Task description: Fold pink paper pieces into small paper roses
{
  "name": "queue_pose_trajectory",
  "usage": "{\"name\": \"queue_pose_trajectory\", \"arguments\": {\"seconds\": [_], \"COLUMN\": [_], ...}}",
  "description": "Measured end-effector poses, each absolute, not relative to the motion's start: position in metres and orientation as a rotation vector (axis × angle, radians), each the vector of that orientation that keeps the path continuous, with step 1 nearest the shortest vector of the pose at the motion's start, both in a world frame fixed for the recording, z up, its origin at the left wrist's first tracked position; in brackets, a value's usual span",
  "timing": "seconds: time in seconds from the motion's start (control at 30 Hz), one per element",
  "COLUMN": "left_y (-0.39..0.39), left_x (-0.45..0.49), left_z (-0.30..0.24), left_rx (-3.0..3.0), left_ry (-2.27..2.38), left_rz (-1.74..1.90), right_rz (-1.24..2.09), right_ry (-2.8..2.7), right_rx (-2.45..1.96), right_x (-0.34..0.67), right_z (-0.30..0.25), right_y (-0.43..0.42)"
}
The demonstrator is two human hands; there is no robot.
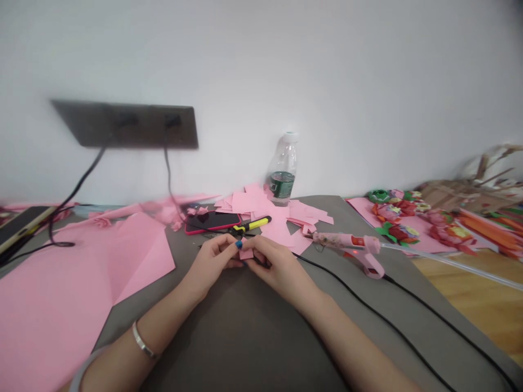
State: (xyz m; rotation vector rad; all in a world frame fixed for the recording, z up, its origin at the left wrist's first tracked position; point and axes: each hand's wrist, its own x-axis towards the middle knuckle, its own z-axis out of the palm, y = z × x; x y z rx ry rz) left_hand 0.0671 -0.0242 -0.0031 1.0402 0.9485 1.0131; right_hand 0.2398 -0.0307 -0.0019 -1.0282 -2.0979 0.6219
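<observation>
Between the fingertips of both hands is a small piece of pink paper [246, 253], partly covered by the fingers. My left hand [216, 257] pinches it from the left with thumb and forefinger. From the right, my right hand [273, 262] grips the same piece with curled fingers. Just beyond the hands lie yellow-and-black pliers [257, 223] and a phone with a red edge [214, 220]. A pink glue gun [347, 243] lies on its side to the right, a clear glue stick [441, 260] sticking out of its back and a small red light showing.
Cut pink paper pieces [278, 220] are heaped behind the hands, by a plastic bottle [283, 174]. Large pink sheets [61, 294] cover the left side. Colourful paper flowers [402, 218] lie at right. Black cables [363, 305] cross the grey table mat [237, 337].
</observation>
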Motion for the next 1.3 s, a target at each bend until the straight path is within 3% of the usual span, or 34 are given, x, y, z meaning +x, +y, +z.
{"name": "queue_pose_trajectory", "arguments": {"seconds": [0.8, 1.3], "left_y": [-0.0248, -0.0261], "left_x": [0.0688, 0.0688], "left_z": [-0.0047, -0.0028], "left_rx": [1.03, 1.054], "left_ry": [0.976, 0.962], "left_rz": [1.097, 1.072], "right_rz": [0.604, 0.844], "right_ry": [-2.091, -1.948], "right_rx": [-1.019, -0.963], "right_x": [0.2447, 0.2484], "right_z": [0.0049, 0.0058], "right_y": [-0.0275, -0.0224]}}
